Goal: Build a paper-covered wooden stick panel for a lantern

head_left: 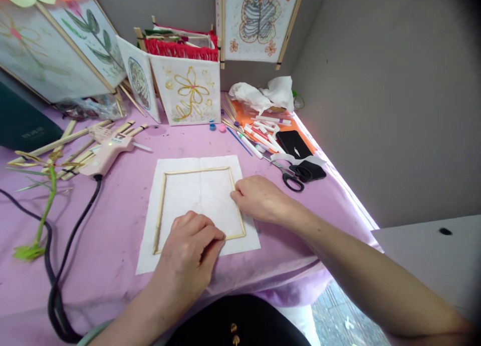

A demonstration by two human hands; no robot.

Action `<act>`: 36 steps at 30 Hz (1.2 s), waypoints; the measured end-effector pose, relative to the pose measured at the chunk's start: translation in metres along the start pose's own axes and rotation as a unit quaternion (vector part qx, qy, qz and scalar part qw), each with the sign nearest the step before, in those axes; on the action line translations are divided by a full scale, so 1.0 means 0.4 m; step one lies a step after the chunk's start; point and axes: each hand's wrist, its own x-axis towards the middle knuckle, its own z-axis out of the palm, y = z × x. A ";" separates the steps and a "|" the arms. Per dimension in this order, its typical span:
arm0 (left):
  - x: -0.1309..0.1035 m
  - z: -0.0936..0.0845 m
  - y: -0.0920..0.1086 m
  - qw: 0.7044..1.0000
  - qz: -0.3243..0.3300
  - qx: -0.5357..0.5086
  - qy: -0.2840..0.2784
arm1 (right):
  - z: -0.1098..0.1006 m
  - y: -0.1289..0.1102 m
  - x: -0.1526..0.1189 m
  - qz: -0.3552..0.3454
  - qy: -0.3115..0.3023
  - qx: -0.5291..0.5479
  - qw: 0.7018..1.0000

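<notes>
A square frame of thin wooden sticks (pixel 161 211) lies flat on a white sheet (pixel 148 246), whose edges stick out past it on all sides. My left hand (pixel 195 243) is over the frame's near side, its thumb and forefinger pinched on the near stick. At the right side stick, my right hand (pixel 259 198) has its fingers closed around the stick's upper middle part. Part of the near stick is hidden behind my left hand.
A pink glue gun (pixel 108 154) rests on wooden sticks at the left, its black cable (pixel 71 246) running toward the near edge. Scissors (pixel 292 180), white markers (pixel 263 138) and a black phone (pixel 294 144) lie at the right. Decorated lantern panels (pixel 191 93) stand behind.
</notes>
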 end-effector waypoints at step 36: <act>-0.184 -0.115 -0.084 0.976 -0.098 0.133 0.138 | 0.173 -0.098 -0.149 -0.256 0.281 0.160 0.911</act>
